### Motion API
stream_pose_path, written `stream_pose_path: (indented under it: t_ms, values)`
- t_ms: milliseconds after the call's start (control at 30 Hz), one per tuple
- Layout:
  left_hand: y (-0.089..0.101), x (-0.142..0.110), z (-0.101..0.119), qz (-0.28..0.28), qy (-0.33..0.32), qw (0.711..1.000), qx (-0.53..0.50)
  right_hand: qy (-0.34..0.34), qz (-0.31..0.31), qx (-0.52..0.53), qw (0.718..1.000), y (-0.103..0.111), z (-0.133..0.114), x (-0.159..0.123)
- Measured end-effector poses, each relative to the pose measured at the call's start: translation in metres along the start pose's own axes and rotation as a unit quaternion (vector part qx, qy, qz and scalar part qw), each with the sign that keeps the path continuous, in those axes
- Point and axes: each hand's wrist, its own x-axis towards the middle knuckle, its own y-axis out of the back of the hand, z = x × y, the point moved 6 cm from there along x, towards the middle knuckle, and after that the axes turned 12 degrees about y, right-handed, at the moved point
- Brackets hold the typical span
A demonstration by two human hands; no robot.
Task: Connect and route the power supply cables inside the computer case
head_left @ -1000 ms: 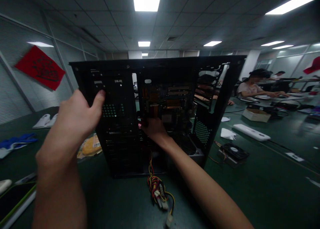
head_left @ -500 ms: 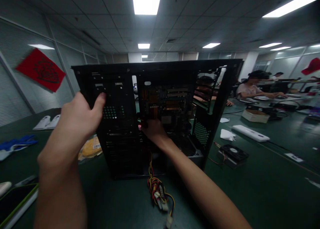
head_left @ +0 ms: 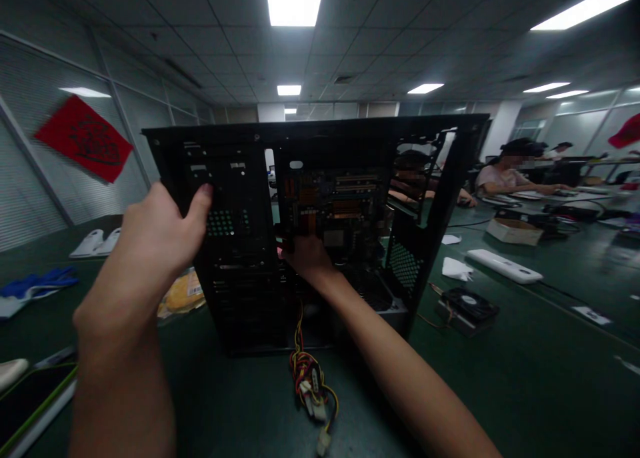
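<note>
A black computer case stands upright on the green table with its side open toward me. My left hand grips the case's left edge, thumb pressed on the front face and the other fingers out of sight behind it. Inside the case is a motherboard. My right hand reaches in near the board's lower left; its fingertips are in dark shadow, and what they hold cannot be made out. A bundle of power cables with white connectors hangs from the case onto the table.
To the right lie a cooling fan, a white power strip and an open cardboard box. Blue gloves and a yellow item in plastic lie on the left. A person sits at the far right.
The hanging cable bundle has swung slightly to the left. Both hands keep nearly the same places on and in the case.
</note>
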Motion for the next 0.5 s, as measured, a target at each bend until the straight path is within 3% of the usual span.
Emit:
stream_pose_path:
  t_ms: [100,167,300,400,500]
  values:
    - [0.000,-0.001,-0.001,-0.004,-0.001,1.000,0.004,0.052,-0.074,0.024,0.996,0.020,0.005,-0.012]
    - [-0.001,0.000,-0.003,-0.003,0.002,1.000,0.005,0.088,-0.091,0.050,0.991,0.042,0.009,-0.024]
    - [-0.003,0.000,-0.004,-0.001,-0.008,1.000,0.000,0.159,0.001,0.072,0.985,0.081,0.009,-0.039]
    - [-0.002,-0.002,-0.004,-0.001,-0.005,1.000,0.005,0.236,0.069,0.052,0.968,0.078,-0.005,-0.037]
    - [-0.002,-0.004,-0.004,-0.002,0.002,1.000,0.013,0.270,0.056,0.032,0.961,0.047,-0.020,-0.027]
